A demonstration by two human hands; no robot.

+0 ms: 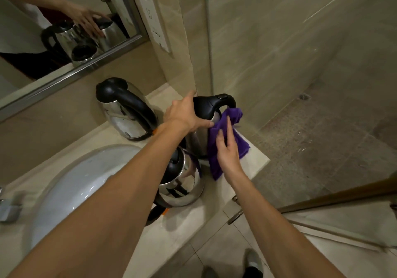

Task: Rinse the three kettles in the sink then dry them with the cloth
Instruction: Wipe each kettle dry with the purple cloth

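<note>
Left hand (184, 114) atop kettle (198, 142), right hand (227, 150) pressing cloth (214, 166) — purple

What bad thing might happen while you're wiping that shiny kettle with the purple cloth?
1. The kettle being wiped stands near the counter edge. The left hand rests on its top and the right hand presses the purple cloth against its side, so a slip might send it to the floor.
2. The left forearm reaches right over the near kettle and might knock it.
</note>
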